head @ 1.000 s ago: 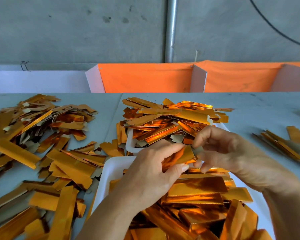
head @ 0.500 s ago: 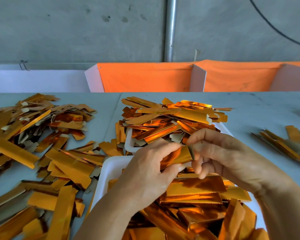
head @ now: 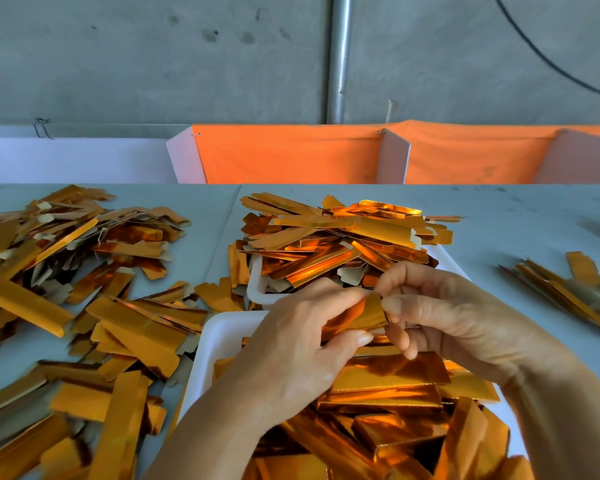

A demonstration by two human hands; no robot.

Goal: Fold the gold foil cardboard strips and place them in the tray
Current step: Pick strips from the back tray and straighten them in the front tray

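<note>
Both hands meet over the near white tray [head: 219, 336], clamped together on a single gold foil strip [head: 359, 315]. The left hand [head: 302, 348] pinches the strip's left part between thumb below and fingers above, while the right hand [head: 444, 317] pinches its right end with thumb and forefinger, the other fingers curled underneath. The strip's long axis runs roughly left to right, tilted so the right end sits a little higher and farther away than the left; its shiny gold face is turned toward the camera. It is held just above the heap of folded gold pieces [head: 388, 403] that fills the near tray. Just behind, touching the near tray's far edge, a second white tray [head: 255, 285] is piled high with flat strips [head: 340, 233] lying crosswise in many directions. On the grey bench [head: 520, 230], a broad scatter of loose strips [head: 84, 271] covers the left side, some showing their dull cardboard backs, and a small bundle of strips [head: 565, 289] lies to the right, well apart from the trays, pointing diagonally. An orange cloth divider [head: 291, 154] stands along the back of the bench.
</note>
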